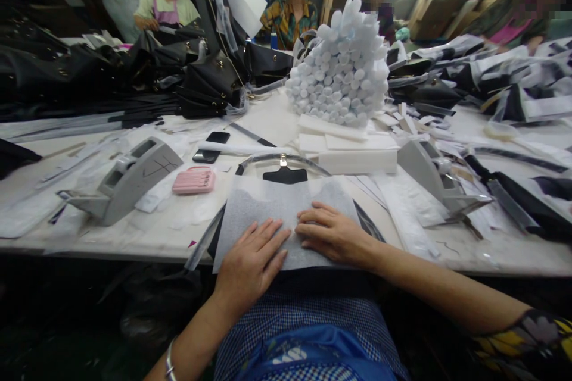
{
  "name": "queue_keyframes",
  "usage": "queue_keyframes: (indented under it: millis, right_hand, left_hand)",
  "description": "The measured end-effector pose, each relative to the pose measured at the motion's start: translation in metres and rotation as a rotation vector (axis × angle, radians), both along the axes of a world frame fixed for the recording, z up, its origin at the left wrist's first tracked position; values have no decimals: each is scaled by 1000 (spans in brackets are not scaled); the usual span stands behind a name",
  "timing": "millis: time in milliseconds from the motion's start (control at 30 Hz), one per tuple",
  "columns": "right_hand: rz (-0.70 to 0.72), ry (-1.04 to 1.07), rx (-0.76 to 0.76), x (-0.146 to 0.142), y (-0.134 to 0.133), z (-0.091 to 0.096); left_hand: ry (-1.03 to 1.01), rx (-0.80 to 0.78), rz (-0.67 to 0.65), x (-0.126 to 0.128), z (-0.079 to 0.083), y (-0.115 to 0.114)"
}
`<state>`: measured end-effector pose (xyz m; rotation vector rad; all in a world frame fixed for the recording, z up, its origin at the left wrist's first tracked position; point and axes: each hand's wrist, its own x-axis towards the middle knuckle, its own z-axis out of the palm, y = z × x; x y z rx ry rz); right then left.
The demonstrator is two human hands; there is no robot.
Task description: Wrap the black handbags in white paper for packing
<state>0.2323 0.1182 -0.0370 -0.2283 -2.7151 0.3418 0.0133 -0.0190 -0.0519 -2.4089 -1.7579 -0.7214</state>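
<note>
My left hand (255, 253) lies flat, fingers together and stretched out, on a thin white sheet (250, 202). Close beside it, my right hand (333, 232) rests on the same sheet with its fingers extended. Under the sheet is a black handbag, mostly covered. Its black flap with a gold clasp (283, 160) shows past the sheet's far edge. The bag's handle, wrapped in clear plastic, curves around the clasp. More wrapped strap (205, 238) sticks out on the left side.
Grey tape dispensers stand on the left (138, 175) and right (431, 175). A pink case (193, 181) and a black phone (212, 147) lie to the left. Beyond are white foam blocks (357, 161), a pile of white rolls (339, 71) and black bags (210, 80). Several people sit across the table.
</note>
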Motion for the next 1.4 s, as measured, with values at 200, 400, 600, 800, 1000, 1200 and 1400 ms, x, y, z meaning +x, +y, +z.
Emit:
queue_keyframes:
  millis: [200,400,600,800,1000,1200,1400]
  right_hand:
    - [58,59,45,2,-2,-5]
    - [12,162,-40,4,-4,-3]
    - [-36,43,14,2,-9,-5]
    - [-28,-295,-79,5,-2,13]
    - [55,-398,-182,10,11,20]
    - [68,-384,-228,10,15,21]
    - [50,-282,-147,12,26,5]
  left_hand:
    - [17,-15,5,0,0,0]
    - [57,-23,2,-1,2,-1]
    - [189,-95,3,2,11,-1]
    - [309,-240,-13,-6,25,2]
    - [166,-108,-26,-16,0,-9]
    - [64,21,-2,-19,-21,-13]
    - [96,-9,-114,-51,-31,-5]
